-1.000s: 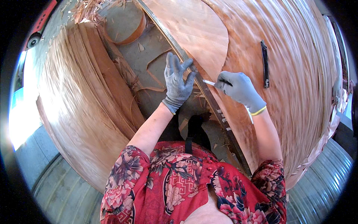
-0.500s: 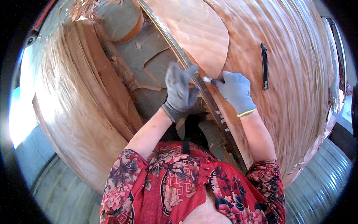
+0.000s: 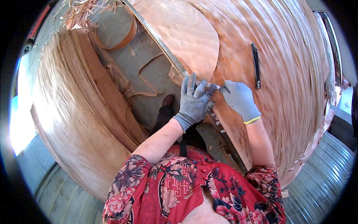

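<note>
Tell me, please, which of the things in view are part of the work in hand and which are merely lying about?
In use:
left hand, flat on the straightedge
right hand, pinching a small tool
veneer sheet under it

Lying about:
black knife
veneer stack
offcut strips
curled band

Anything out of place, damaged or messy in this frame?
Yes: curled veneer offcuts and splinters litter the floor left of the straightedge. A dark knife lies loose on the veneer sheet, beyond the right hand.
</note>
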{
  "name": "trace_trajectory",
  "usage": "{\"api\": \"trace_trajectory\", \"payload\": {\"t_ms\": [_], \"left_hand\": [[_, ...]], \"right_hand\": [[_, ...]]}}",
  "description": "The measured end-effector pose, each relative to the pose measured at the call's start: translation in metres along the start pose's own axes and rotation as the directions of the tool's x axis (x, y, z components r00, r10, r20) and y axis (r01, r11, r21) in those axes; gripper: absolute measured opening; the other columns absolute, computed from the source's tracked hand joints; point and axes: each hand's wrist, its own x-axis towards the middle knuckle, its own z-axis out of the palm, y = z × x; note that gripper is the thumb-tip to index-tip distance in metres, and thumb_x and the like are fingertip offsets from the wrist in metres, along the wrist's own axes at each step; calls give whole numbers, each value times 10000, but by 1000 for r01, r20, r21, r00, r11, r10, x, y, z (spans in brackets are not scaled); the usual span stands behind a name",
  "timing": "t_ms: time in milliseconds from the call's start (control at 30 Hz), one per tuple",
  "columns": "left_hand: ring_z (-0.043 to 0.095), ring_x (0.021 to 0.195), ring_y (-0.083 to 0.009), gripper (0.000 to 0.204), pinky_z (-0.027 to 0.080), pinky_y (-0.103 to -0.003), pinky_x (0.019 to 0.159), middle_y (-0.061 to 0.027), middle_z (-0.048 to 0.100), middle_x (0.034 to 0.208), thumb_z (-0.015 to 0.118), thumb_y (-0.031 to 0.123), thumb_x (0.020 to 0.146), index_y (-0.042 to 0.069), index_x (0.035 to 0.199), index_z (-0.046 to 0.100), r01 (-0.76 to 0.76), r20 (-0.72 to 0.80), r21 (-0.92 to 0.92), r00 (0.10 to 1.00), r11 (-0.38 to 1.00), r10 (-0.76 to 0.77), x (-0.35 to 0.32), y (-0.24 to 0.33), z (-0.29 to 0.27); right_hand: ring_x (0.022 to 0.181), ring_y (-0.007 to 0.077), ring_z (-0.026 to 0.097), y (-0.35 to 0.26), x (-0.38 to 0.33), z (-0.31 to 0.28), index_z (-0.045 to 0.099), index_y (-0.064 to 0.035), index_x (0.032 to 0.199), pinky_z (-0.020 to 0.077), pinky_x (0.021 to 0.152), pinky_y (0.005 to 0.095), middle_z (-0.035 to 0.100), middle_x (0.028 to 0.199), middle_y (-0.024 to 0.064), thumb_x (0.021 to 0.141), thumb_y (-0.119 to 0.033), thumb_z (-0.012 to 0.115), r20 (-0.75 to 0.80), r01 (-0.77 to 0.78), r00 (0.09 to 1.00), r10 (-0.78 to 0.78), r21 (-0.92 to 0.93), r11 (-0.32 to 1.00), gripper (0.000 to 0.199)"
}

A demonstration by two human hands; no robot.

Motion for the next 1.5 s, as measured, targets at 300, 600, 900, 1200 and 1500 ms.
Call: {"api": "trace_trajectory", "payload": {"t_ms": [300,600,900,1200,1500], "left_hand": [[218,1320,-429,446,194,-595,1074,-111,361,1277,577,317,806,220,1242,581,43,-8,13,999,999,-43,4,6,1],[218,1322,-430,533,183,-594,1081,-115,376,1293,592,298,784,237,1309,521,5,13,-14,1000,1000,-5,4,1,-7],[144,1355,-489,683,131,-596,1081,-175,394,1325,551,262,824,8,1410,308,19,55,-126,998,992,-12,3,-6,-18],[143,1365,-477,758,130,-577,1079,-173,408,1360,555,248,838,16,1457,183,30,-6,-236,999,971,-33,6,-9,-26],[195,1361,-414,763,94,-580,1109,-93,396,1384,592,294,803,114,1451,233,-42,78,-35,996,999,44,50,-9,-11]], "right_hand": [[643,361,621,-20,-56,6,600,-77,756,481,594,455,616,658,157,853,-228,567,-41,0,999,11,252,968,182],[603,146,600,10,-64,-27,635,-1,844,481,614,277,622,680,50,860,-79,620,-254,203,966,55,869,450,80],[587,189,630,12,21,-34,659,-42,875,500,575,336,641,693,98,879,-198,550,95,-15,994,-47,569,822,191],[743,306,654,-16,57,-27,689,-77,820,504,684,404,668,744,113,824,-525,552,36,-145,988,149,-81,986,469],[877,317,666,-20,59,-38,708,-83,897,526,750,416,682,896,162,833,-341,552,145,-289,937,317,-186,939,308]]}}
